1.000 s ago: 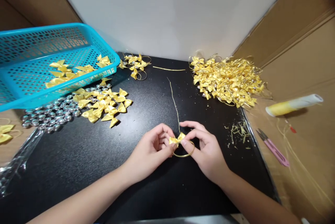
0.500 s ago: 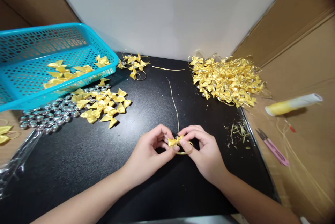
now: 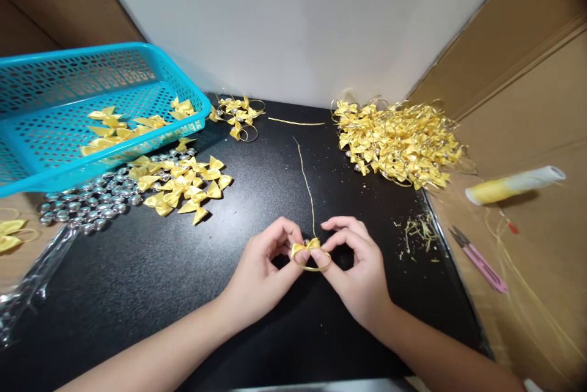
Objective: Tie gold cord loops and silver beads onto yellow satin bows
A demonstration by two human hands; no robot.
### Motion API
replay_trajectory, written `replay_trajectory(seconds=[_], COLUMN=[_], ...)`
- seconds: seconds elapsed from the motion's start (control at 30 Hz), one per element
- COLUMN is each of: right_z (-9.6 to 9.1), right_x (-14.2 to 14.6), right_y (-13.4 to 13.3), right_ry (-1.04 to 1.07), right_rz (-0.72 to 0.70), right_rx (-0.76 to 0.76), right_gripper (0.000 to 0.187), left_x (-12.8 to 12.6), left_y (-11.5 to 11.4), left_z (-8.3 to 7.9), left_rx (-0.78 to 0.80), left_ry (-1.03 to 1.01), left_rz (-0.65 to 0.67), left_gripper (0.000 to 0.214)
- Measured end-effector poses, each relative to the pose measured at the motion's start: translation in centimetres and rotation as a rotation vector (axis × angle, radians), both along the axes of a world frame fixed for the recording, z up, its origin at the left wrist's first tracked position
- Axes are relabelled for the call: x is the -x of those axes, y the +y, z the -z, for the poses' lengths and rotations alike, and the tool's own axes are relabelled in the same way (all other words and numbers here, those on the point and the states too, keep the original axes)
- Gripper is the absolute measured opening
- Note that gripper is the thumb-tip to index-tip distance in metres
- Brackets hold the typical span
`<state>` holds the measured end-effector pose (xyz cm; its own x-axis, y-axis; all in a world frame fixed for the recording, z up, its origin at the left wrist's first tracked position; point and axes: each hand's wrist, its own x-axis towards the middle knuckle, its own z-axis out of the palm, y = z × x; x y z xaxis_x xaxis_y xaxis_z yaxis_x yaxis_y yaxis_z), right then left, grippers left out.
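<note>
Between my two hands is a yellow satin bow [image 3: 305,246] with a thin gold ring [image 3: 314,269] at its near side and a small silvery bead behind it. My left hand [image 3: 266,269] pinches the bow's left end between thumb and fingers. On the right end, my right hand [image 3: 360,269] grips with thumb and forefinger, its other fingers curled loosely above. A thin gold cord [image 3: 308,187] runs away from the bow across the black table. How the cord joins the bow is hidden by the fingers.
At left stands a blue basket [image 3: 103,169] holding yellow bows, beside silver beads [image 3: 98,202] and loose bows [image 3: 186,187]. A big heap of finished bows [image 3: 397,141] lies back right. Pink snips [image 3: 483,266], cord scraps [image 3: 419,233] and a yellow-white spool [image 3: 513,185] are at right.
The bow and ring have shifted slightly left and turned a little in my fingers. My right forefinger has drawn back to the bow's right side, uncovering more of it.
</note>
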<state>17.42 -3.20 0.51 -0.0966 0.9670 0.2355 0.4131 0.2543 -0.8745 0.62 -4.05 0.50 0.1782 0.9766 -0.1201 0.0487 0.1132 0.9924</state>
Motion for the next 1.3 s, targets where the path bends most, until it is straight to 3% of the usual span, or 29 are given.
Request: replay_trajectory(seconds=[0.13,0.23,0.33,0.5,0.67,0.8,0.93,1.17,1.3], right_z=[-0.3,-0.4,-0.3,0.4,0.6,0.1,-0.6,-1.8,-2.1], right_x=[-0.1,-0.2,-0.2,-0.1,-0.1,0.0,-0.3,-1.7,-2.1], right_y=[-0.6,-0.8,-0.5,0.2,0.2,0.1,0.1,1.0,1.7], right_ry=[-0.166,-0.346,-0.482,-0.558,-0.523,-0.478,-0.322,-0.208,-0.130], right_rz=[0.043,-0.055,-0.032,0.002,0.001,-0.047,-0.257,-0.379,-0.563], right_rx=[-0.296,-0.440,-0.441,-0.381,-0.444,-0.346,-0.160,-0.134,0.067], right_gripper=[0.028,0.008,0.022,0.010,0.014,0.010,0.012,0.011,0.013], left_x=[-0.1,-0.1,-0.2,-0.2,-0.2,-0.3,0.0,2.8,4.2], left_y=[0.1,0.1,0.0,-0.1,0.0,0.0,0.3,3.1,4.1], left_z=[-0.2,-0.1,0.1,0.6,1.0,1.0,1.0,0.2,-0.5], left_rx=[-0.021,-0.038,-0.074,-0.140,-0.134,-0.119,-0.112,-0.086,-0.104], left_ry=[0.022,0.050,0.087,0.137,0.150,0.143,0.089,-0.134,-0.211], left_rz=[-0.061,-0.081,-0.073,-0.050,-0.057,-0.081,-0.177,-0.551,-0.702], left_gripper=[0.014,0.012,0.011,0.009,0.009,0.010,0.011,0.027,0.031])
